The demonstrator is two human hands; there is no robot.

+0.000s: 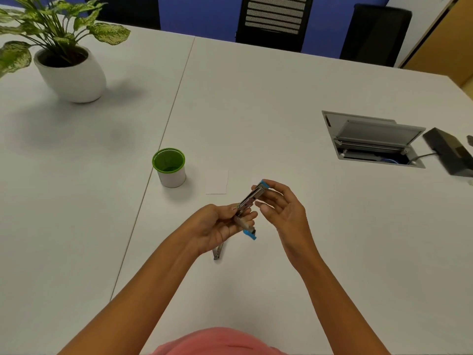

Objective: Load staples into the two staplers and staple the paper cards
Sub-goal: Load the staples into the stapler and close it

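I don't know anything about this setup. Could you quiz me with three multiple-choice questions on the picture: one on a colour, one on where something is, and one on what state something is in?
1. The stapler's plastic parts are: A red; B blue; C yellow.
2. The paper card lies: A inside the cup; B clamped in the stapler; C on the table beside the cup.
3. The stapler is: A swung open, held in both hands; B shut, lying on the table; C shut, standing in the cup.

Answers: B, blue pieces show at its ends. C, the card lies flat to the right of the green-rimmed cup. A, the left hand grips the hinge end while the right hand pinches the raised tip with its fingers.
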